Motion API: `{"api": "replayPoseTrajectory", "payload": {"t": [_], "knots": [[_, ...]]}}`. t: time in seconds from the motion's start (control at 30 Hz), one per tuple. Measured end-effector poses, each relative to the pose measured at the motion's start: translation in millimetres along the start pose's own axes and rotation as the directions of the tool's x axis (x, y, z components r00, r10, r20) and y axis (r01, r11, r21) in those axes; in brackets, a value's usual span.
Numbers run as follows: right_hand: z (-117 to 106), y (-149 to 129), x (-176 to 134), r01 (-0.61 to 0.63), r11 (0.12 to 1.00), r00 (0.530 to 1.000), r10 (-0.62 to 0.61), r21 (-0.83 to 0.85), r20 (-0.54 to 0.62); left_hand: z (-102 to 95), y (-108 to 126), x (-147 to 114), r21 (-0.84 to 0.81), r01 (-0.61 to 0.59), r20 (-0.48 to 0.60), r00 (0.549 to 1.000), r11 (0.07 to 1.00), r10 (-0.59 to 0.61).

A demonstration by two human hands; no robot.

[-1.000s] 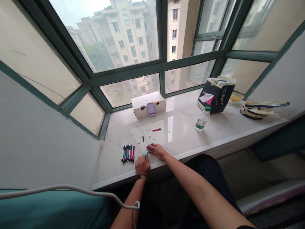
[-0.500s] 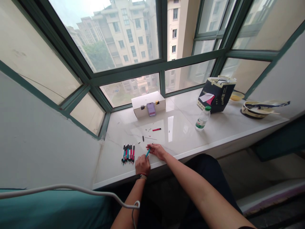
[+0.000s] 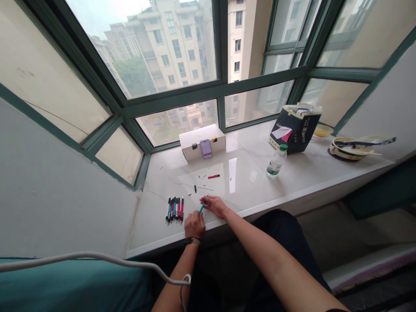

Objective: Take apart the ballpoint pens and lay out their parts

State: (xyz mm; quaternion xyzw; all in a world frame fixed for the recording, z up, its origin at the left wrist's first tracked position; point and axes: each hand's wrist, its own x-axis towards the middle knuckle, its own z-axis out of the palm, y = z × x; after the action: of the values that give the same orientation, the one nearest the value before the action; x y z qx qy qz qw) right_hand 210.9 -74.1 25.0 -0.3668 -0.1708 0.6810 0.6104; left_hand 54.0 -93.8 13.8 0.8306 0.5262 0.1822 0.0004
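Observation:
Near the front edge of the white sill, a teal pen barrel (image 3: 202, 208) slants between my two hands. My left hand (image 3: 194, 223) is closed round its lower end. The fingers of my right hand (image 3: 212, 204) pinch its upper end, where a small dark tip shows. To the left lies a row of several pens (image 3: 174, 209), teal, red and white with black ends. Beyond my hands are a short black pen part (image 3: 195, 189), a thin refill (image 3: 206, 188), a red pen barrel (image 3: 213, 176) and several tiny parts.
A white box (image 3: 203, 143) with a purple packet on its front stands by the window. To the right are a plastic bottle (image 3: 274, 162) with a green cap, a dark paper bag (image 3: 297, 130) and a food bowl (image 3: 347, 151). A white cable (image 3: 97, 256) crosses the lower left.

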Motion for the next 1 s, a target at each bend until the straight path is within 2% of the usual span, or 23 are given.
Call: {"api": "replayPoseTrajectory", "payload": {"t": [0.13, 0.4, 0.6, 0.83, 1.0], "knots": [[2.5, 3.3, 2.2, 0.022, 0.999, 0.996, -0.024, -0.030, -0.085, 0.4, -0.1, 0.1, 0.003, -0.008, 0.012, 1.000, 1.000, 0.008], [-2.1, -2.5, -1.8, -0.024, 1.000, 0.998, 0.024, 0.009, 0.054, -1.8, 0.8, -0.1, -0.003, -0.009, 0.012, 1.000, 1.000, 0.009], [-1.7, 3.4, 3.1, 0.008, 0.999, 0.999, -0.010, -0.040, -0.048, -1.4, 0.3, -0.2, -0.008, -0.022, 0.015, 1.000, 1.000, 0.022], [-3.6, -3.3, -2.7, -0.013, 0.999, 0.999, 0.011, 0.041, 0.053, -2.2, 0.5, -0.4, -0.007, -0.032, 0.011, 0.999, 0.999, 0.032], [-2.7, 1.7, 0.5, 0.034, 0.999, 0.999, -0.034, 0.009, -0.016, -2.8, 0.4, -0.5, -0.019, -0.023, 0.014, 1.000, 1.000, 0.024]]}}
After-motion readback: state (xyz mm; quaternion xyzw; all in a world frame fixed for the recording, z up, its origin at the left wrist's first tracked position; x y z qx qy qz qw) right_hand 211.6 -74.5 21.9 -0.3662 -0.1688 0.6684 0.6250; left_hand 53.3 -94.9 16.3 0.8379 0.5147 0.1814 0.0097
